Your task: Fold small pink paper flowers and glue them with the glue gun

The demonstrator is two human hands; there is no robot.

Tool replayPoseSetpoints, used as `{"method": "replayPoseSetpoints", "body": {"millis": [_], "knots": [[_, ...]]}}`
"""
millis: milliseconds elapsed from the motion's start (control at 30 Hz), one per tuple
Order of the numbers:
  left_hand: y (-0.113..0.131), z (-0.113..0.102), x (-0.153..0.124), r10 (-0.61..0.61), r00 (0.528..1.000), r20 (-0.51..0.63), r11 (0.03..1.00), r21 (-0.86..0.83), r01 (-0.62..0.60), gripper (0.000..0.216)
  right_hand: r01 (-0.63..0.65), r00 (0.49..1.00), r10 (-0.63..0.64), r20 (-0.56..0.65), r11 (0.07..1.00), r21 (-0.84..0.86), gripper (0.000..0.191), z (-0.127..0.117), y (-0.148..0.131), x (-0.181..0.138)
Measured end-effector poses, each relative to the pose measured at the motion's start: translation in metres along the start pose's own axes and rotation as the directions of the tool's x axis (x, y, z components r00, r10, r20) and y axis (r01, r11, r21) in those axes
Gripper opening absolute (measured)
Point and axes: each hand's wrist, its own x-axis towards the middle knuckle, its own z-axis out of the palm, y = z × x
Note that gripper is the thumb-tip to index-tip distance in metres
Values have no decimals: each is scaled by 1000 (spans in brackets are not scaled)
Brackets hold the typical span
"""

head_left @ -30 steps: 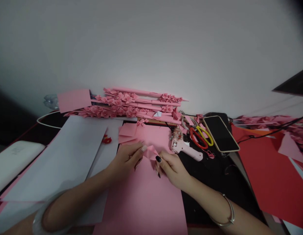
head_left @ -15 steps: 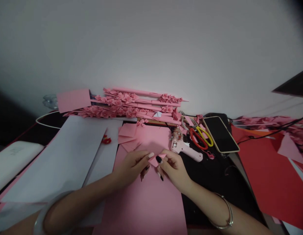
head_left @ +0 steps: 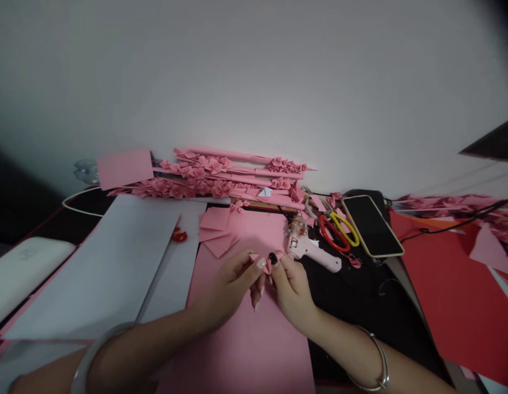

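Observation:
Between my two hands is a small folded piece of pink paper (head_left: 267,266), mostly covered by my thumbs. My left hand (head_left: 239,282) pinches its left side, thumb on top. My right hand (head_left: 292,284) grips the right side, its black-nailed thumb pressed near the middle of the fold. Both hands are above a large pink sheet (head_left: 254,350) lying lengthwise in front of me. Small pink paper squares (head_left: 216,219) lie in a fanned pile just beyond my left hand. A pink glue gun (head_left: 317,253) rests to the right of my right hand.
Pink paper flowers on sticks (head_left: 204,186) lie along the wall. White sheets (head_left: 101,262) and a white box-like object (head_left: 30,268) are on the left. Red-and-yellow-handled scissors (head_left: 334,232), a phone (head_left: 372,225) and red paper (head_left: 454,295) lie on the right.
My hands have drawn closer together and the thumbs have pressed inward on the pink paper, which is now bent and folded tighter. The left fingers below it have shifted right.

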Motion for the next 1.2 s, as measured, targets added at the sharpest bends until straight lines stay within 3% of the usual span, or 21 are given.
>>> {"method": "replayPoseSetpoints", "body": {"millis": [100, 300, 567, 900, 1067, 1200], "knots": [[-2, 4, -1, 27, 998, -48, 998, 63, -24, 33, 9, 1000, -9, -7, 1000, 0, 35, 4, -3, 0], [-5, 4, -5, 89, 989, -117, 955, 292, -51, 34, 113, 989, -132, -70, 967, -230, 29, 5, -5, 1], [-14, 10, -6, 213, 960, -179, 890, 440, -115, 29, 185, 969, -231, -89, 915, -359, 24, 9, 2, -2], [-13, 11, -4, 240, 958, -156, 862, 488, -136, 27, 180, 970, -227, -88, 912, -368, 24, 9, -4, -1], [-4, 6, -5, 245, 966, -84, 857, 485, -175, 29, 209, 975, -221, -13, 938, -278, 26, 2, -6, -2], [-1, -1, -2, 319, 942, -104, 834, 502, -227, 21, 237, 971, -236, 35, 944, -229, 24, -5, -5, -2]]}}
